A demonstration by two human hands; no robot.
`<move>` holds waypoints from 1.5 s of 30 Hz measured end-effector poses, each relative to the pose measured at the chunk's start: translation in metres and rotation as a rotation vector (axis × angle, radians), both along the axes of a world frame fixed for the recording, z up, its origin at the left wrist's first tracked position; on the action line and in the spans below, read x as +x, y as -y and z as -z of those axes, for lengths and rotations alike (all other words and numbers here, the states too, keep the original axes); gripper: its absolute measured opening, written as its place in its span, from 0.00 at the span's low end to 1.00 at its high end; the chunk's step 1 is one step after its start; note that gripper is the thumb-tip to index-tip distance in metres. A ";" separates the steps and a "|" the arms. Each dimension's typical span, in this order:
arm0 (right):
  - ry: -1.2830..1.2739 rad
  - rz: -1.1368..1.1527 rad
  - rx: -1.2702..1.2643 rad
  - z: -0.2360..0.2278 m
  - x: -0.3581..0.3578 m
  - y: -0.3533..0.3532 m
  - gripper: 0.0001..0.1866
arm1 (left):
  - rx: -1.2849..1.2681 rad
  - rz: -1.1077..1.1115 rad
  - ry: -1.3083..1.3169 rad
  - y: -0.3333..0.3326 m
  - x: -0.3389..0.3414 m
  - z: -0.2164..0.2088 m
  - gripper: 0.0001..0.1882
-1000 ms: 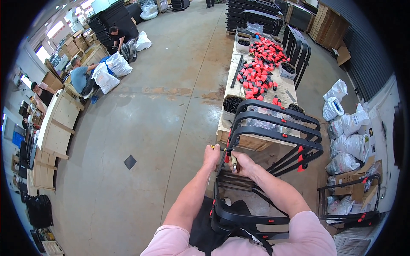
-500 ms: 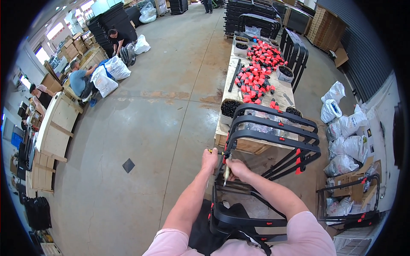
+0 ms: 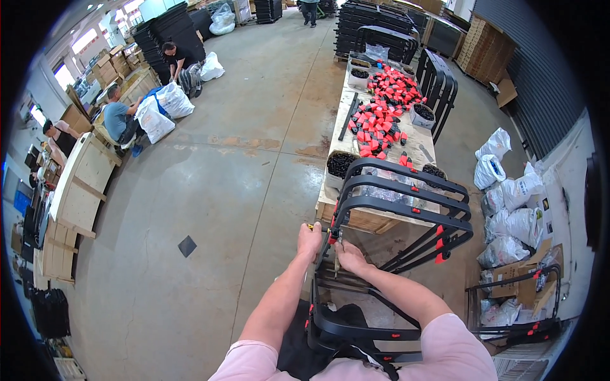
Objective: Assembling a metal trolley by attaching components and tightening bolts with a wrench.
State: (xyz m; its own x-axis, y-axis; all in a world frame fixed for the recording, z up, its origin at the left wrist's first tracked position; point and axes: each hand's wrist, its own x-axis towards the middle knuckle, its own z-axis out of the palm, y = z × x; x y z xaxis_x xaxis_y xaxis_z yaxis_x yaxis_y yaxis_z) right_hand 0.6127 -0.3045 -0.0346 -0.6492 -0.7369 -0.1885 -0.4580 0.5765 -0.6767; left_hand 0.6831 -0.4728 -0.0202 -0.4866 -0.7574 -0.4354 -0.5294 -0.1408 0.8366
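Black tubular frames [image 3: 406, 204] with rounded corners and small red fittings stand in front of me, several side by side. At their left upright, my left hand [image 3: 309, 241] is closed round a yellow-and-black handled tool [image 3: 311, 227], its tip against a red-and-black fitting [image 3: 333, 235]. On the other side of the upright, my right hand [image 3: 351, 256] grips a slim metal hand tool [image 3: 338, 240] close to the same fitting. The fingers partly hide both tools, so their exact kind does not show. A lower black frame bar [image 3: 362, 331] crosses before my body.
A wooden table [image 3: 346, 120] ahead bears a heap of red-and-black plastic parts [image 3: 384, 111] and boxes of black pieces [image 3: 342, 164]. White sacks [image 3: 505, 190] and a cardboard box [image 3: 518, 279] line the right wall. Co-workers [image 3: 121, 117] sit at the left.
The view has shifted slightly. My right hand has moved slightly along the upright, and its tool sits at a different angle. My left hand keeps its grip. A distant person has walked nearer.
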 end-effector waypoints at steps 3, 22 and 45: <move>0.992 0.295 -0.055 -0.056 0.010 0.026 0.26 | 0.042 -0.039 0.001 0.013 0.012 0.016 0.27; 0.110 0.028 0.099 0.000 -0.009 -0.003 0.27 | -0.081 0.013 -0.013 -0.002 -0.003 -0.020 0.26; 0.349 0.153 0.049 -0.001 -0.002 0.005 0.27 | -0.112 0.019 0.031 0.006 0.000 -0.025 0.27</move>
